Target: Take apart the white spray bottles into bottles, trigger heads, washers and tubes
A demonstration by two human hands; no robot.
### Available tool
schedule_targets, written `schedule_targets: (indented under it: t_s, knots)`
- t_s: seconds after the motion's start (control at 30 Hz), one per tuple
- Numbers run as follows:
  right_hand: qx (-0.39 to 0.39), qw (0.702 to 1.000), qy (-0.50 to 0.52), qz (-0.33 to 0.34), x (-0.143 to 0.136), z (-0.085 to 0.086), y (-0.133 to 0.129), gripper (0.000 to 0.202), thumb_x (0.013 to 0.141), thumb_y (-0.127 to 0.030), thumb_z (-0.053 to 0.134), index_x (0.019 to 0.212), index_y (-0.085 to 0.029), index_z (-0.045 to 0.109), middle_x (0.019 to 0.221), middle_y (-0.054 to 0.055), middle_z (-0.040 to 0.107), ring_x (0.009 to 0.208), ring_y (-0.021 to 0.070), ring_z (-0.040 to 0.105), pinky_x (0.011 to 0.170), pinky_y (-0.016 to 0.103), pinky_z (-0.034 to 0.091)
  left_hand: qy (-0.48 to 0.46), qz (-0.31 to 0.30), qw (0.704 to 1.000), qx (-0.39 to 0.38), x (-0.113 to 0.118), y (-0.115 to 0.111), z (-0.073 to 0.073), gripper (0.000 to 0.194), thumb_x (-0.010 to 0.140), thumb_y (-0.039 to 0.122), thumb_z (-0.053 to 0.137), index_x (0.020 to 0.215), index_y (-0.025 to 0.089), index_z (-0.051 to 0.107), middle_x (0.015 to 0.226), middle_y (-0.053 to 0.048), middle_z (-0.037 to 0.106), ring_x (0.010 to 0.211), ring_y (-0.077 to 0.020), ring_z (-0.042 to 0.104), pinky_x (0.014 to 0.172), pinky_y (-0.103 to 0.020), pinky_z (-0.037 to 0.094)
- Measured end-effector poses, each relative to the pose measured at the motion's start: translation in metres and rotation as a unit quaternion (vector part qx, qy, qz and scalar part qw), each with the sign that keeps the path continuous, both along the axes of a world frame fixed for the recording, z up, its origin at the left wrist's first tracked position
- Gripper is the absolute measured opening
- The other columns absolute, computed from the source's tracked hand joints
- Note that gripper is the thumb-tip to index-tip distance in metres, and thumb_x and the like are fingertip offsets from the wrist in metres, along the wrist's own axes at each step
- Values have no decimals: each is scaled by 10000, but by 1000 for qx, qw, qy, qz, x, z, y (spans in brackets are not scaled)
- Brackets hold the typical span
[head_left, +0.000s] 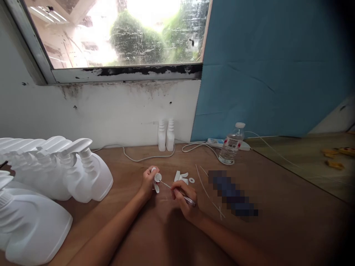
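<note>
Near the middle of the brown table, my left hand is closed around a white spray head, whose round opening faces me. My right hand grips a thin tool with a metal shaft and a pale handle. The shaft's tip reaches the opening of the spray head; whether it is inside is too small to tell. Just beyond my right hand lie several small white plastic parts, with a white ring at their right.
Large white spray bottles crowd the left side. Two slim white bottles stand by the wall. A water bottle stands beside a power strip and cable. Thin clear tubes and a blurred dark item lie at right.
</note>
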State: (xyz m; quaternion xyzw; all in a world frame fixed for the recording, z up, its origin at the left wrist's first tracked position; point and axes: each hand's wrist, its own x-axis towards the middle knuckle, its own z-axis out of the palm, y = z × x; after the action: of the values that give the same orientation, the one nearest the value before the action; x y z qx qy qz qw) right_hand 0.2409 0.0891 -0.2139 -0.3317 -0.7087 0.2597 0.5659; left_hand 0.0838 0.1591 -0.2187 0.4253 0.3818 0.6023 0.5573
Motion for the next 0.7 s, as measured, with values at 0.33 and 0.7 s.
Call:
schedule_targets:
  t_s: [0.33, 0.7]
  knots:
    - [33, 996, -44, -63, -4, -1, 7, 165, 878, -139, 410, 801, -184, 549, 625, -22, 505, 546, 113, 493, 560, 239, 388, 26, 5, 999, 27, 3, -5, 7, 543, 694, 329, 672, 1178, 179, 476, 643, 68, 499, 429, -66, 371, 375, -169, 321]
    - [130, 977, -172, -3, -6, 2, 4, 153, 805, -75, 400, 750, -207, 454, 654, -17, 458, 554, 120, 432, 564, 251, 338, 77, 7, 997, 29, 6, 0, -3, 290, 681, 311, 630, 917, 163, 550, 529, 74, 434, 424, -81, 372, 378, -171, 312]
